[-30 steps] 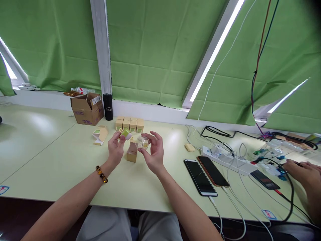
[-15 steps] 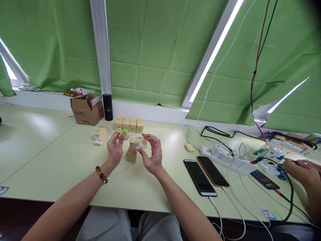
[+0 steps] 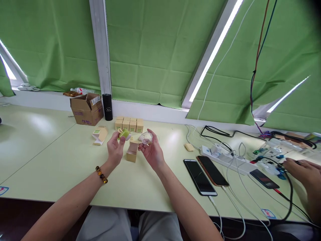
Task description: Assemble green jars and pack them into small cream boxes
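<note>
My left hand (image 3: 115, 147) pinches a small green cap-like piece (image 3: 124, 134) with a white rim and a pale cord loop. To its right, my right hand (image 3: 153, 152) holds a small clear, see-through container (image 3: 145, 137) between thumb and fingers. Its mouth is tilted, and the two pieces are apart. Between and below the hands an opened small cardboard box (image 3: 131, 155) stands on the table. An unfolded carton piece with a green label (image 3: 100, 135) lies to the left.
Several small closed cartons (image 3: 129, 125) stand in a row behind my hands. At the back left are a brown cardboard box (image 3: 87, 112) and a black tumbler (image 3: 107, 107). Phones (image 3: 200, 177), a power strip (image 3: 228, 160) and cables lie right, near another person's hand (image 3: 301, 170).
My right hand has turned the clear container so its round side shows, and the yellowish label no longer faces me. My left hand has barely moved, its green piece slightly rotated.
</note>
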`<state>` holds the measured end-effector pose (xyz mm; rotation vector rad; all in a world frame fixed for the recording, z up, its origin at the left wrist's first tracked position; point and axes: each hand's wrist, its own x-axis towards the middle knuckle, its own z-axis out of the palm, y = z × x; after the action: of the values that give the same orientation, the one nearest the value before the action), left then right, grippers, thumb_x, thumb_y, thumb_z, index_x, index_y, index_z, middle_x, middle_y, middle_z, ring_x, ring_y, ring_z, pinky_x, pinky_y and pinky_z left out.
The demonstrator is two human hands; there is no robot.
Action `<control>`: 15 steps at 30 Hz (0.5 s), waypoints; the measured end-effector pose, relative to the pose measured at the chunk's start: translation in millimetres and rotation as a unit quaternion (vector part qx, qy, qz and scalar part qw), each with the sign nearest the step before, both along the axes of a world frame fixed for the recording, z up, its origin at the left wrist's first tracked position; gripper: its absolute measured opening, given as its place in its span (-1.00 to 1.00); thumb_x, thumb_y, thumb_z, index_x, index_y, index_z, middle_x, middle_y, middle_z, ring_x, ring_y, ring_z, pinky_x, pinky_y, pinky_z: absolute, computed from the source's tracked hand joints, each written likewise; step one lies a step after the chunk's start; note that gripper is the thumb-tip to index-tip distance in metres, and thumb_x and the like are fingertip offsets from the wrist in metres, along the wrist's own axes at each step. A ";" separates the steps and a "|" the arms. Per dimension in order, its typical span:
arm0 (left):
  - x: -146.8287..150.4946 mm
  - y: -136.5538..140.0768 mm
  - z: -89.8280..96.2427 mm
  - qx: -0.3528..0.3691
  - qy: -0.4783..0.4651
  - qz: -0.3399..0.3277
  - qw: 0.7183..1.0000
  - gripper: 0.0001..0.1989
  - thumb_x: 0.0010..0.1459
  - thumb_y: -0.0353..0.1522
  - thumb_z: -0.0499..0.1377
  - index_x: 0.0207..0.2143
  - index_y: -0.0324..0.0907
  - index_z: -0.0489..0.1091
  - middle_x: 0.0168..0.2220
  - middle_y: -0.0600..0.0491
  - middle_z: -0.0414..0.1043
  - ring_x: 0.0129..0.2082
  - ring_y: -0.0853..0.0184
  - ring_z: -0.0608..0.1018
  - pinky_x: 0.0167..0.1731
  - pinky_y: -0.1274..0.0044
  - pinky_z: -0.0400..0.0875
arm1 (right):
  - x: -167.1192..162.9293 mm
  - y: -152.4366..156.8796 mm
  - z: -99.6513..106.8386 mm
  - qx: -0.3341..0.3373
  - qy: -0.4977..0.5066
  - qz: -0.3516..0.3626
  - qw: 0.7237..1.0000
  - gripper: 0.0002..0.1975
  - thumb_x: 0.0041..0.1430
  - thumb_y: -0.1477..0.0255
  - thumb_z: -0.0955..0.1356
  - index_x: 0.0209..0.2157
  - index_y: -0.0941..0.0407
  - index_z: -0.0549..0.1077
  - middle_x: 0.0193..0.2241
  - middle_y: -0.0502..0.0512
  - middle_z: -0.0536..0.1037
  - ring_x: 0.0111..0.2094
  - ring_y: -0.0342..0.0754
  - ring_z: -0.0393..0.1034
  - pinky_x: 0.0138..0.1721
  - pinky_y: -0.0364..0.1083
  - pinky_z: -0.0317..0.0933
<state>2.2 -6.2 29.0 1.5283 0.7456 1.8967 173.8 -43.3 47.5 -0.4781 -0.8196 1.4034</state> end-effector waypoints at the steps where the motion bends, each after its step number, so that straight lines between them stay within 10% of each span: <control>1: 0.0 -0.5 0.1 0.001 0.004 -0.001 1.000 -0.62 0.29 -0.04 0.22 -0.08 -0.15 0.53 -0.08 -0.08 0.50 -0.02 0.19 0.51 0.05 0.41 0.39 | 0.6 0.2 0.6 -0.004 0.007 0.004 1.000 -0.54 0.26 0.02 0.40 0.10 -0.10 0.37 -0.33 -0.04 0.51 -0.42 -0.10 0.45 -0.32 -0.07 0.39; 15: 3.2 -2.9 2.1 -0.003 0.057 -0.016 0.998 -0.45 0.22 0.10 0.20 -0.07 -0.17 0.54 -0.07 -0.14 0.48 0.01 0.13 0.49 0.06 0.34 0.41 | 2.0 4.1 -2.7 -0.099 -0.098 0.045 0.989 -0.24 -0.02 -0.40 0.29 -0.28 0.06 0.37 -0.70 -0.12 0.35 -0.75 -0.18 0.18 -0.74 -0.22 -0.04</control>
<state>5.4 -9.2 31.2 1.6454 0.7719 1.7943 175.8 -39.3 44.8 -0.7493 -0.8722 1.5457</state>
